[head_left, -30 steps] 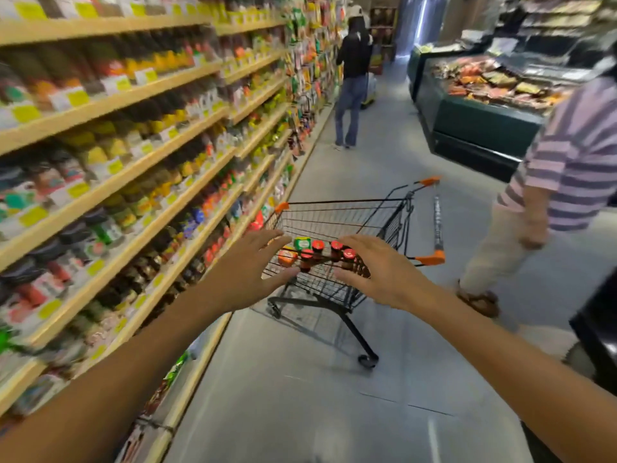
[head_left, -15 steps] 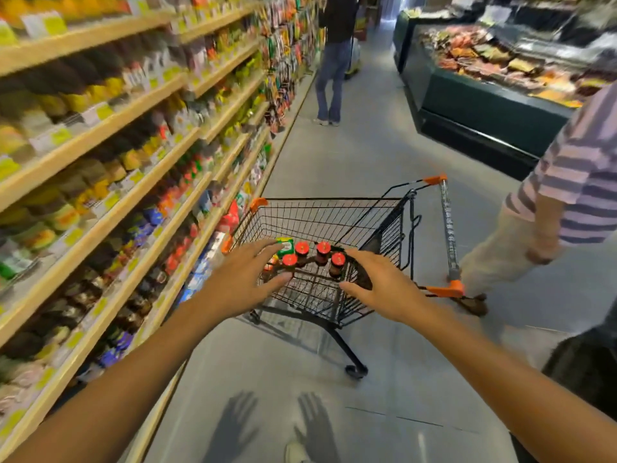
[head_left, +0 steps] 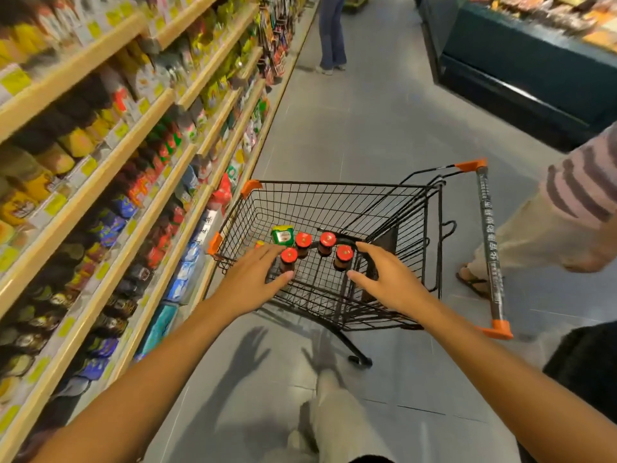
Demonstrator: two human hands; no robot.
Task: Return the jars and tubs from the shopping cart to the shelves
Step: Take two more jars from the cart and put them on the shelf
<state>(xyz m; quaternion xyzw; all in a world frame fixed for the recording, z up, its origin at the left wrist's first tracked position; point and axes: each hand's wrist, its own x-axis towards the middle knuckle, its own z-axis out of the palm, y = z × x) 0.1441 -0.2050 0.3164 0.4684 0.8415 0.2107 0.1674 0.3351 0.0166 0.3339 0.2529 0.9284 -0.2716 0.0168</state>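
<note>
A black wire shopping cart (head_left: 334,198) with orange corners stands in the aisle ahead of me. Inside it are several dark jars with red lids (head_left: 327,239) and a green-lidded tub (head_left: 282,234). My left hand (head_left: 248,282) is stretched over the cart's near left rim, fingers spread, next to one red-lidded jar (head_left: 289,255). My right hand (head_left: 389,279) reaches over the near right side, fingers apart, close to another red-lidded jar (head_left: 344,253). Neither hand holds anything. The shelves (head_left: 110,168) run along my left, packed with jars and packets.
A person in a striped shirt (head_left: 581,195) stands right beside the cart's handle (head_left: 489,248). Another person (head_left: 330,31) stands farther down the aisle. A dark green chilled counter (head_left: 521,65) lines the right side. My own leg (head_left: 334,426) is below.
I have stepped closer and my view has tilted down. Both hands have moved lower into the cart, nearer the red-lidded jars.
</note>
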